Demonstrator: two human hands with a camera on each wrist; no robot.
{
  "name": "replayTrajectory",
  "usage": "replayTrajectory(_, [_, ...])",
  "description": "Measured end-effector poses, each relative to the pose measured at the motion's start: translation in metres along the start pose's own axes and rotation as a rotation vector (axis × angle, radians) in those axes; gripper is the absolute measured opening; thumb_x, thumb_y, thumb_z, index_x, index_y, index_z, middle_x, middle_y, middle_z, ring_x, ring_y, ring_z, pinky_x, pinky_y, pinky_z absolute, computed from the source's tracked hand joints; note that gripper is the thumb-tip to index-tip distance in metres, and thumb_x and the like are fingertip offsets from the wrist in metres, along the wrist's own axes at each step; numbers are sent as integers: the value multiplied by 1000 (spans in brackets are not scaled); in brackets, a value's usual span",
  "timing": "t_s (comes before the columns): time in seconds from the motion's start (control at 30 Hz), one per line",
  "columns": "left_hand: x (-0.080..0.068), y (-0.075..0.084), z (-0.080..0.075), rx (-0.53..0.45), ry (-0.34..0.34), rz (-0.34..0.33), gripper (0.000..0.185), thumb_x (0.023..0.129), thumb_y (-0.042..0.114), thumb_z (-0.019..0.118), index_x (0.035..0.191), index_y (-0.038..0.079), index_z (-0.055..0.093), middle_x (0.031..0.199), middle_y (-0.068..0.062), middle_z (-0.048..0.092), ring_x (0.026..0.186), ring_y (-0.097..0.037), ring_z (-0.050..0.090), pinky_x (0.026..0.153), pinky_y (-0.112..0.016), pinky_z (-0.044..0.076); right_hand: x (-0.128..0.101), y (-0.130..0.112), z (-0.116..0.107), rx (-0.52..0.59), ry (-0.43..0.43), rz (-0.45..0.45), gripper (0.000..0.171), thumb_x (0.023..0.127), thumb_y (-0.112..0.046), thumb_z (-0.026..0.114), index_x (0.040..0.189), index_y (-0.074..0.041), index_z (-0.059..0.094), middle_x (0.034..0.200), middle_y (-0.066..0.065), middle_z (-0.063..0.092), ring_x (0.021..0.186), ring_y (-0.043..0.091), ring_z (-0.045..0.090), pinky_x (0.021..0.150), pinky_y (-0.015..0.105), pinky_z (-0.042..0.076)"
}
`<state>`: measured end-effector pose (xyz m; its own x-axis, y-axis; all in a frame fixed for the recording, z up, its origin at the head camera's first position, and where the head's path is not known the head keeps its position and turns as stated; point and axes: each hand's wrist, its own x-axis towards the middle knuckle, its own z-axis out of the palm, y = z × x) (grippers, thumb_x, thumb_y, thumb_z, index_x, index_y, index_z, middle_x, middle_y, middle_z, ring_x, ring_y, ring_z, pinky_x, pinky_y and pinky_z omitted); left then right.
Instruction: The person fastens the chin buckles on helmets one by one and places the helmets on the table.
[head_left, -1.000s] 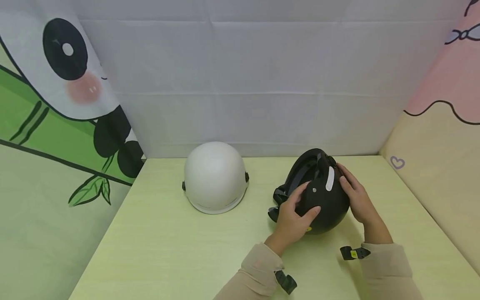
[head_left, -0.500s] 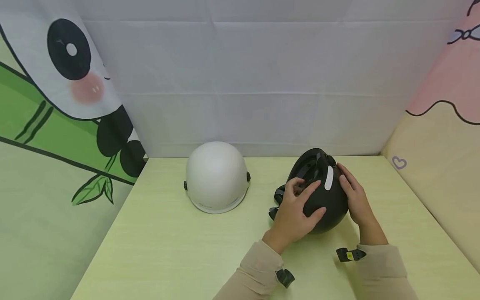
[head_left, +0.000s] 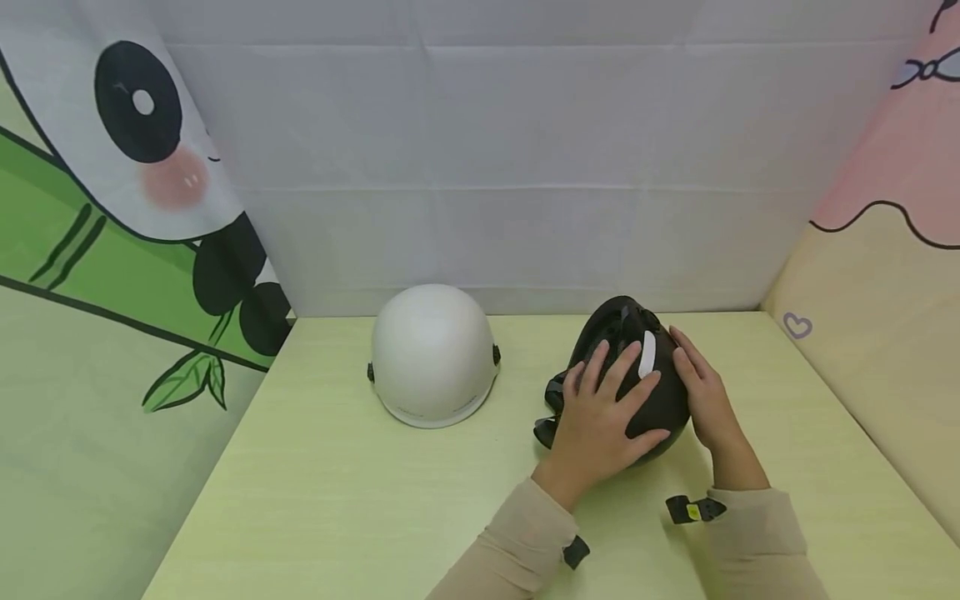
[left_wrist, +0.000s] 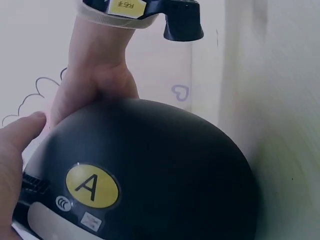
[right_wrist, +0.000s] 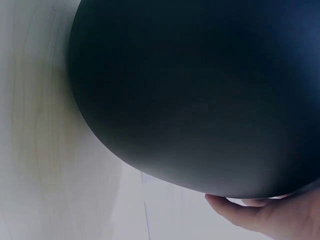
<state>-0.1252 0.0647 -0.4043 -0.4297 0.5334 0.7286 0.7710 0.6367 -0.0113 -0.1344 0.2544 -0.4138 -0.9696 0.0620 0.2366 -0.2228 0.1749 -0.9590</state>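
Cupping black helmet (head_left: 637,383): left hand (head_left: 600,417) flat on shell, right hand (head_left: 701,392) flat against side.

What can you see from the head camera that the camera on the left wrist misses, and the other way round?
Only the head view shows the white helmet on the table, the panda curtain and both hands whole: left hand and right hand flat against the black helmet. Only the left wrist view shows the yellow sticker with the letter A on that helmet. Both show the black helmet and the small heart drawing.
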Motion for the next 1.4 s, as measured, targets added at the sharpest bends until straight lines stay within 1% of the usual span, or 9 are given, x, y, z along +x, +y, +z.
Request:
replayTrajectory(0.2, [1, 2, -2, 48, -85, -3, 67, 71, 65, 60, 125, 25, 55, 143, -4, 26, 129, -28, 19, 94, -45, 26, 0, 1, 0, 15, 0, 4, 51, 98, -36, 32, 145, -18, 22, 147, 14, 15, 131, 31, 16, 101, 52, 14])
replayTrajectory(0.3, [1, 0, -3, 67, -104, -20, 69, 69, 66, 61, 125, 26, 54, 140, -4, 30, 128, -27, 21, 94, -44, 27, 1, 6, -2, 64, 2, 17, 52, 98, -37, 31, 145, -18, 21, 148, 14, 11, 132, 30, 12, 103, 46, 14])
replayTrajectory(0.4, [2, -1, -4, 74, -115, -29, 70, 68, 65, 63, 126, 27, 53, 138, -4, 32, 126, -26, 24, 93, -43, 28, 1, 14, -3, 185, -16, 38, 52, 99, -38, 27, 146, -19, 18, 149, 12, 7, 131, 23, 14, 101, 31, 22])
replayTrajectory(0.5, [3, -2, -4, 76, -123, -30, 69, 69, 64, 63, 126, 28, 53, 137, -4, 32, 125, -26, 26, 92, -43, 29, 1, 25, -3, 366, -69, 46, 51, 99, -40, 20, 146, -21, 15, 146, 5, 16, 125, 15, 28, 92, 22, 34])
replayTrajectory(0.67, [3, -3, -3, 45, -120, -28, 68, 69, 62, 65, 126, 26, 53, 133, -5, 34, 121, -26, 30, 89, -42, 32, -1, 39, 1, 587, -193, -17, 51, 97, -42, 13, 145, -23, 16, 129, -5, 38, 106, 8, 48, 81, 25, 43])
replayTrajectory(0.97, [1, -8, 1, -51, -58, -13, 66, 68, 54, 71, 123, 19, 56, 129, -11, 35, 112, -28, 35, 89, -34, 39, 2, 39, 15, 662, -175, -114, 50, 99, -36, 8, 142, -16, 23, 121, -2, 46, 98, 11, 52, 75, 25, 46])
replayTrajectory(1.1, [-1, -10, 3, -48, -34, 3, 66, 68, 55, 70, 122, 18, 57, 127, -11, 36, 107, -27, 38, 86, -31, 41, 2, 33, 18, 764, -209, -143, 50, 100, -31, 6, 139, -14, 31, 116, 1, 50, 95, 13, 54, 73, 26, 47])
replayTrajectory(1.2, [-1, -12, 3, -47, -5, 18, 66, 68, 56, 70, 121, 18, 58, 126, -11, 38, 107, -27, 39, 90, -32, 38, 1, 28, 18, 795, -230, -156, 50, 100, -29, 5, 138, -13, 33, 116, 2, 50, 96, 14, 54, 74, 27, 47])
replayTrajectory(1.4, [0, -13, 5, -103, 31, 1, 65, 68, 55, 70, 120, 18, 59, 126, -12, 36, 107, -29, 39, 92, -33, 36, -1, 14, 15, 609, -151, -121, 47, 100, -26, 7, 138, -17, 32, 120, -3, 45, 99, 10, 49, 76, 24, 44])
